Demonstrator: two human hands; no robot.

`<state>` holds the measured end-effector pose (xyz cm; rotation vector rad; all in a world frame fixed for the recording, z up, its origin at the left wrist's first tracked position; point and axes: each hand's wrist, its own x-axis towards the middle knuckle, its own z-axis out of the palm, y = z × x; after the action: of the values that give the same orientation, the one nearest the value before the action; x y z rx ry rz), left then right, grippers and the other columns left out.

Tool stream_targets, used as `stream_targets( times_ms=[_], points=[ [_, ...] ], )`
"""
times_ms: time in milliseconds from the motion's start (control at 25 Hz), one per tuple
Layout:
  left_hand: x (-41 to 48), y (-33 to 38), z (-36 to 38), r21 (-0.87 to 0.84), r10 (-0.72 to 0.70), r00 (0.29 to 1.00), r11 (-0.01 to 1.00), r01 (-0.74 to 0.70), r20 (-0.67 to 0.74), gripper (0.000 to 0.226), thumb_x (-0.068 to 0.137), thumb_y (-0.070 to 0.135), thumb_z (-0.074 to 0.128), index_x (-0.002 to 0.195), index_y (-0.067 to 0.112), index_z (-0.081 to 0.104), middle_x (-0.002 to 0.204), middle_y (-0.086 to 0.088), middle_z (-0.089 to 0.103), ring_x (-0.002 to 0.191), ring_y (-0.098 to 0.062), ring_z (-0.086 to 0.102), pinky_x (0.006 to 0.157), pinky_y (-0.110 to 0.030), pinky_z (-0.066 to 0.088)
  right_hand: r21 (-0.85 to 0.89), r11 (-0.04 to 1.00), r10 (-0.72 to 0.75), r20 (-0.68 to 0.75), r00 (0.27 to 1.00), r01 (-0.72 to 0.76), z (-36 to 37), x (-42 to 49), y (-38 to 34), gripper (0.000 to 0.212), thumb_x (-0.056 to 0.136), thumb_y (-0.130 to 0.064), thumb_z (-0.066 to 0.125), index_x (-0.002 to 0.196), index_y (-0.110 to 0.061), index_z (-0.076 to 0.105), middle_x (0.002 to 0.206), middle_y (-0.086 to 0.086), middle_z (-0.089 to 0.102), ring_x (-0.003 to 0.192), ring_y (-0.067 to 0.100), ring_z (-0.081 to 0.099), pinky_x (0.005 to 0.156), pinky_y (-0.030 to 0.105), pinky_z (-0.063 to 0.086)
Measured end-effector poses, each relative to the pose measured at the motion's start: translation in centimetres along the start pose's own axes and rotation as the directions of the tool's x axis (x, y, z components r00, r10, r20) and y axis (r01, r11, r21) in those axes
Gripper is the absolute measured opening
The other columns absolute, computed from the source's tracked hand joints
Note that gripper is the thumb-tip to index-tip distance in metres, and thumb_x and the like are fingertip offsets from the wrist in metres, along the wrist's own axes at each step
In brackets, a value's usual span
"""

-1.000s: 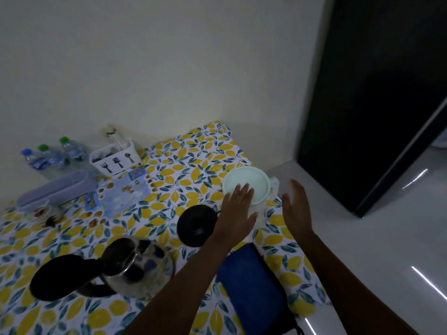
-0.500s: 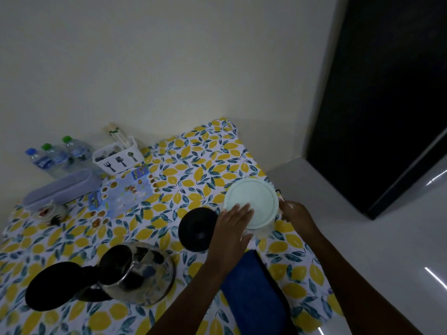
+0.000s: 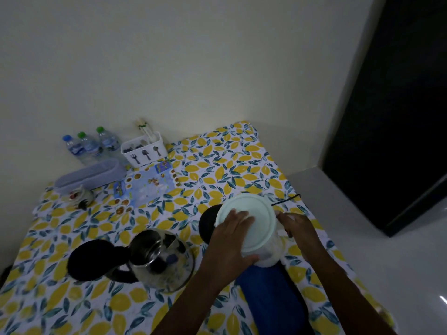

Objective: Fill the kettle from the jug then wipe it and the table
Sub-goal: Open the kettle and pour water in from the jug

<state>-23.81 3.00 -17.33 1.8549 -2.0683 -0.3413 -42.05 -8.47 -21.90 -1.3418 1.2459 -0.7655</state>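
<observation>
Now both hands clasp the jug [image 3: 263, 252]: left hand [image 3: 232, 243] spread over its lid [image 3: 254, 218], right hand [image 3: 300, 233] seemingly wrapping the side. Lid on, tilting towards the open kettle [image 3: 159, 257] risks a spill.

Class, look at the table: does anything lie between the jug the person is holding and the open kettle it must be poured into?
Nothing tall does. The jug, gripped by the left hand and right hand, sits right of the kettle. Only the low black round base lies partly between them, and the jug's lid is on.
</observation>
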Motion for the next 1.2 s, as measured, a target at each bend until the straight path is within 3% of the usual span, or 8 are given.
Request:
stream_targets(
  times_ms=[120, 200, 360, 520, 640, 760, 960, 1200],
  points=[
    [-2.1, -0.7, -2.2, 0.235, -0.058, 0.997, 0.971, 0.043, 0.059, 0.104, 0.077, 0.069, 0.053, 0.144, 0.043, -0.022, 0.162, -0.001, -0.017, 0.147, -0.038, -0.018, 0.118, -0.058, -0.002, 0.037, 0.998, -0.054, 0.071, 0.996, 0.052, 3.2, -0.9, -2.6, 0.052, 0.086, -0.035, 0.066, 0.055, -0.012, 0.031, 0.049, -0.001, 0.026, 0.042, 0.010, 0.030, 0.040, 0.018, 0.023],
    [-3.1, -1.2, -3.7, 0.263, -0.140, 0.990, 0.956, 0.127, 0.031, 0.101, 0.082, 0.067, 0.049, 0.139, 0.045, -0.030, 0.160, -0.002, -0.024, 0.145, -0.043, -0.018, 0.116, -0.063, -0.003, 0.017, 0.996, -0.088, 0.089, 0.992, 0.087, 5.4, -1.0, -4.6, 0.052, 0.086, -0.035, 0.066, 0.055, -0.012, 0.032, 0.050, 0.001, 0.027, 0.041, 0.011, 0.030, 0.040, 0.019, 0.025],
    [-5.2, -2.3, -6.2, 0.221, -0.254, 0.966, 0.940, 0.260, -0.054, 0.085, 0.093, 0.059, 0.038, 0.145, 0.034, -0.025, 0.161, -0.009, -0.020, 0.145, -0.048, -0.013, 0.116, -0.064, 0.002, -0.026, 0.983, -0.179, 0.109, 0.978, 0.183, 9.7, -0.7, -8.5, 0.053, 0.083, -0.040, 0.068, 0.053, -0.017, 0.031, 0.053, 0.004, 0.029, 0.047, 0.016, 0.032, 0.054, 0.030, 0.027],
    [-6.1, -3.6, -8.0, 0.135, -0.317, 0.938, 0.933, 0.335, -0.140, 0.087, 0.094, 0.055, 0.043, 0.147, 0.028, -0.021, 0.162, -0.012, -0.017, 0.146, -0.048, -0.009, 0.117, -0.063, 0.006, -0.089, 0.970, -0.218, 0.096, 0.971, 0.227, 13.1, -0.3, -12.1, 0.056, 0.076, -0.046, 0.072, 0.057, 0.002, 0.051, 0.057, 0.021, 0.041, 0.050, 0.027, 0.043, 0.056, 0.033, 0.035],
    [-5.8, -4.6, -9.0, 0.068, -0.394, 0.909, 0.912, 0.405, -0.137, 0.102, 0.087, 0.051, 0.060, 0.149, 0.025, -0.017, 0.162, -0.013, -0.016, 0.146, -0.049, -0.003, 0.117, -0.062, 0.012, -0.160, 0.923, -0.333, 0.122, 0.935, 0.350, 14.8, -0.3, -14.9, 0.055, 0.078, -0.043, 0.071, 0.044, -0.018, 0.036, 0.047, 0.006, 0.035, 0.044, 0.018, 0.036, 0.054, 0.033, 0.030],
    [-6.0, -5.1, -9.0, -0.027, -0.445, 0.876, 0.893, 0.449, -0.186, 0.103, 0.087, 0.048, 0.062, 0.150, 0.025, -0.016, 0.162, -0.013, -0.013, 0.145, -0.051, 0.000, 0.116, -0.063, 0.015, -0.263, 0.868, -0.382, 0.184, 0.906, 0.420, 16.3, -0.3, -17.0, 0.059, 0.079, -0.041, 0.071, 0.038, -0.023, 0.032, 0.042, -0.006, 0.029, 0.043, 0.016, 0.033, 0.052, 0.031, 0.025],
    [-5.8, -5.5, -9.2, -0.206, -0.493, 0.836, 0.868, 0.452, -0.243, 0.099, 0.089, 0.042, 0.062, 0.151, 0.023, -0.012, 0.162, -0.014, -0.012, 0.144, -0.053, 0.001, 0.115, -0.063, 0.014, -0.474, 0.728, -0.417, 0.268, 0.869, 0.495, 17.8, -0.4, -20.2, 0.055, 0.081, -0.039, 0.067, 0.046, -0.019, 0.029, 0.048, 0.001, 0.025, 0.045, 0.019, 0.028, 0.055, 0.033, 0.021],
    [-6.0, -5.9, -9.1, -0.358, -0.527, 0.797, 0.834, 0.419, -0.296, 0.097, 0.089, 0.042, 0.062, 0.151, 0.024, -0.011, 0.163, -0.013, -0.010, 0.144, -0.052, -0.001, 0.116, -0.062, 0.009, -0.539, 0.630, -0.433, 0.354, 0.829, 0.559, 18.9, -0.7, -21.8, 0.053, 0.081, -0.039, 0.067, 0.047, -0.014, 0.033, 0.048, 0.006, 0.030, 0.045, 0.021, 0.032, 0.052, 0.032, 0.022]
  ],
)
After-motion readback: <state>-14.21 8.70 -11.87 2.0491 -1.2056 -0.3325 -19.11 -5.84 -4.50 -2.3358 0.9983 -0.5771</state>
